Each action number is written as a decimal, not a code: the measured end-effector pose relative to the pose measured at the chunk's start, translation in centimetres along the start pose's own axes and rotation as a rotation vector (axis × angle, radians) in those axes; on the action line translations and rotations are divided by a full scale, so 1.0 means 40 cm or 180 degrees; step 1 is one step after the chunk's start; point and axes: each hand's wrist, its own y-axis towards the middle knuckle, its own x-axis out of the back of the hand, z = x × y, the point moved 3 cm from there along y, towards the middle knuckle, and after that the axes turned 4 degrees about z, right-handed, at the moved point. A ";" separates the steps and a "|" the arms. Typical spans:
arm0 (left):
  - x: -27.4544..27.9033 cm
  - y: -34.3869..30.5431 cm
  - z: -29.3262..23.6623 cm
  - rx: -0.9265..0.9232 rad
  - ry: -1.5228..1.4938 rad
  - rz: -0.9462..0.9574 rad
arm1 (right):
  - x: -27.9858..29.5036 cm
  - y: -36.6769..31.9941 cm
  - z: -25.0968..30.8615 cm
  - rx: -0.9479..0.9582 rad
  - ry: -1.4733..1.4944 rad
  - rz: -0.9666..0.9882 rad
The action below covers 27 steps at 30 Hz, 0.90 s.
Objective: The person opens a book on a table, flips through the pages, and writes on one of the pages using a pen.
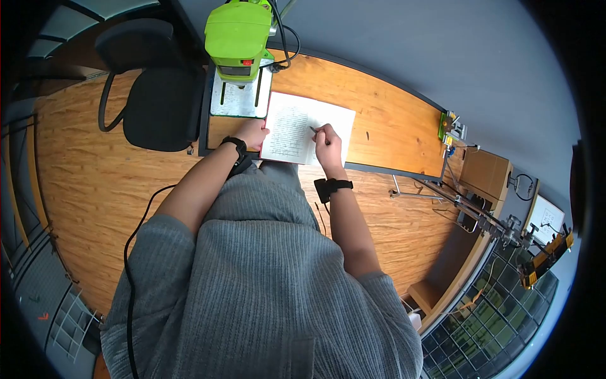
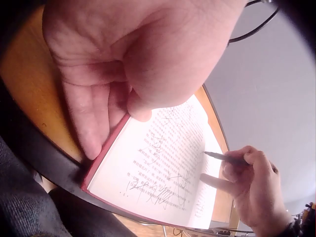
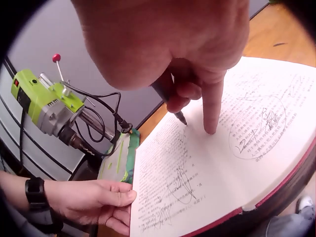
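Observation:
A red-covered book lies spread at the table's near edge, its printed pages marked with dark handwritten scribbles and loops. My left hand pinches the book's left edge, thumb on the page and fingers against the cover's outer side. In my right hand is a dark pen. Its tip points down at the left page close to the central fold, as the right wrist view shows. One finger of that hand extends straight down onto the paper beside the fold.
Just behind my left hand stands a green drill press on a slotted metal base, with black cables looping beside it. The wooden table stretches right to a small green-and-metal device. A black chair is at the left.

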 end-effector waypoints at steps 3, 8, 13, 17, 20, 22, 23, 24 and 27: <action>0.001 0.013 0.012 0.0035 0.0033 0.0020 | -0.003 -0.009 0.000 0.0031 -0.0191 0.0170; 0.003 -0.014 -0.012 0.0056 0.0071 -0.0031 | -0.007 -0.011 -0.011 0.0115 -0.0277 0.0104; -0.001 0.004 0.004 0.0028 -0.0011 -0.0080 | -0.004 -0.014 -0.012 0.0123 -0.0291 0.0126; 0.000 0.019 0.024 0.0019 -0.0039 0.0007 | -0.009 -0.020 -0.008 0.0231 -0.0421 0.0183; -0.006 0.021 0.019 -0.0016 -0.0073 -0.0023 | -0.003 -0.019 -0.012 0.0123 -0.0245 -0.0009; -0.002 0.010 0.017 -0.0020 -0.0098 -0.0045 | -0.007 -0.020 -0.008 0.0139 -0.0189 -0.0014; 0.000 0.008 0.013 0.0005 -0.0052 -0.0050 | -0.003 -0.022 -0.005 0.0159 -0.0141 -0.0031; -0.002 0.011 0.013 0.0023 -0.0007 -0.0054 | 0.001 -0.021 -0.003 0.0153 -0.0146 -0.0034; -0.004 0.009 0.013 -0.0115 -0.0099 -0.0066 | 0.002 -0.017 0.009 -0.0183 -0.0171 0.0319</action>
